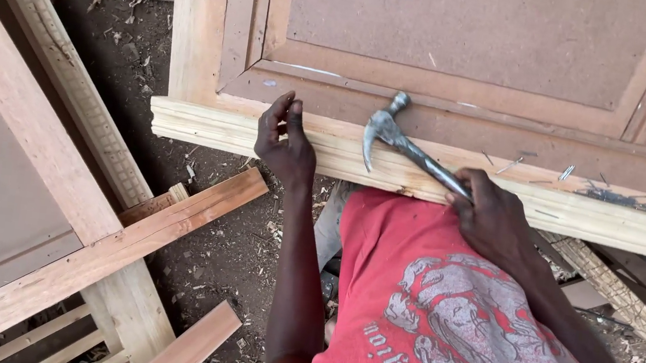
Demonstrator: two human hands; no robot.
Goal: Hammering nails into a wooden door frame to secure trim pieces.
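My left hand (285,142) rests on the pale wooden moulding strip (205,126) along the near edge of a wooden door panel (475,35). Its thumb and forefinger are pinched together at the strip's top edge; whether a nail sits between them is too small to tell. My right hand (493,216) grips the handle of a steel claw hammer (395,137). The hammer head is raised just above the strip, a little right of my left hand. Several small nails (565,172) lie on the door frame to the right.
Another door frame (14,191) and loose wooden planks (194,214) lie on the dirt ground at the left. Carved timber pieces (616,295) sit under the door at the right. My red printed shirt (445,331) fills the lower middle.
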